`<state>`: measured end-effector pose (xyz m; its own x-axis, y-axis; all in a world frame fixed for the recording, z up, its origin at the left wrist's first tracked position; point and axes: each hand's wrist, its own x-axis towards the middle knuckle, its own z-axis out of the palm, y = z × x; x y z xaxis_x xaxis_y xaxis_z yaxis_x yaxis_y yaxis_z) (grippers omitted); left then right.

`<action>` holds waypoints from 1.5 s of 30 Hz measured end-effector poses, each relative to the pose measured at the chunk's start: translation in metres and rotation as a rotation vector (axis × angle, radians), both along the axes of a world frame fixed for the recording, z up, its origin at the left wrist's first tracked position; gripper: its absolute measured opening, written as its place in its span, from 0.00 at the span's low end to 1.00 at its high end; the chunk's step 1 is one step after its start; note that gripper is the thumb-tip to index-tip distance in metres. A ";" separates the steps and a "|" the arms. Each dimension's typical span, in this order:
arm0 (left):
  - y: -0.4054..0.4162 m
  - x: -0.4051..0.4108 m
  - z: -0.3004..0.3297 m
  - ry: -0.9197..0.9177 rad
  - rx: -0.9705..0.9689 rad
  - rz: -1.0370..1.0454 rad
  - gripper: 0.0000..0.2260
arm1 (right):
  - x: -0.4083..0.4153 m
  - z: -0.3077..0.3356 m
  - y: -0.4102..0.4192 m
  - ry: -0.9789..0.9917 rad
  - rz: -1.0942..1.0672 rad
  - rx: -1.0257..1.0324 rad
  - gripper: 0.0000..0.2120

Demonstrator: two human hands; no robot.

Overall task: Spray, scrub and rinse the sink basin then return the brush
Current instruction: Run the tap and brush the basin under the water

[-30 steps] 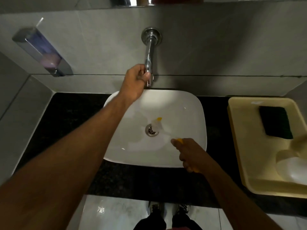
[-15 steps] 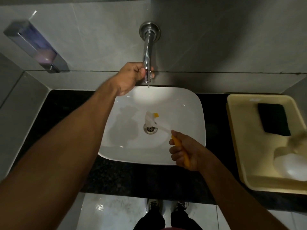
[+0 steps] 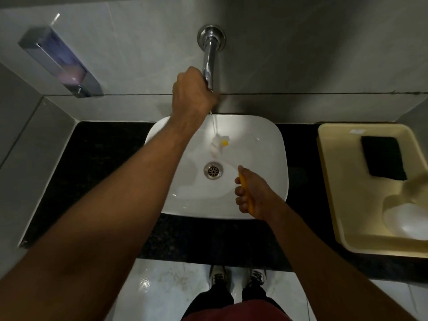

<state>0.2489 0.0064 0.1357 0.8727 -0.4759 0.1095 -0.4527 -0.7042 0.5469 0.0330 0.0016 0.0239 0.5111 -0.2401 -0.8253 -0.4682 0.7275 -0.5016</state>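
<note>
A white sink basin (image 3: pixel 266 163) sits on a black counter, with a metal drain (image 3: pixel 213 170) in its middle. My left hand (image 3: pixel 192 93) grips the end of the chrome tap (image 3: pixel 209 59) on the wall. A thin stream of water falls from the tap. My right hand (image 3: pixel 253 195) holds the yellow handle of a brush over the basin's near right side. The brush head (image 3: pixel 220 144), white bristles with a yellow tip, is under the stream above the drain.
A cream plastic tray (image 3: pixel 335 205) stands on the black counter (image 3: pixel 104 172) at the right, holding a dark sponge (image 3: pixel 383 157) and a white bottle (image 3: pixel 410 218). A soap dispenser (image 3: pixel 60 63) hangs on the wall at the left. My shoes show on the floor below.
The brush head has moved from beside the drain up toward the back of the basin, under the tap. Water now runs from the tap. My left hand stays on the tap.
</note>
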 end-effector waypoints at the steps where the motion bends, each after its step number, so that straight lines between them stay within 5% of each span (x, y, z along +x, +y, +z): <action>1: -0.001 0.000 -0.002 0.004 -0.025 0.023 0.16 | 0.002 -0.001 -0.001 -0.005 -0.003 -0.007 0.19; 16: 0.016 0.015 0.003 0.441 -0.231 -0.220 0.07 | 0.008 -0.015 -0.008 0.024 -0.003 0.001 0.19; 26: 0.018 0.020 -0.002 0.427 -0.219 -0.251 0.09 | -0.003 -0.020 0.005 0.035 0.103 0.007 0.19; 38: 0.019 0.019 -0.013 0.404 -0.263 -0.246 0.04 | -0.030 -0.027 0.012 -0.059 -0.148 0.433 0.20; 45: 0.010 0.016 -0.019 0.337 -0.230 -0.114 0.04 | -0.028 -0.020 0.015 0.008 -0.084 0.342 0.22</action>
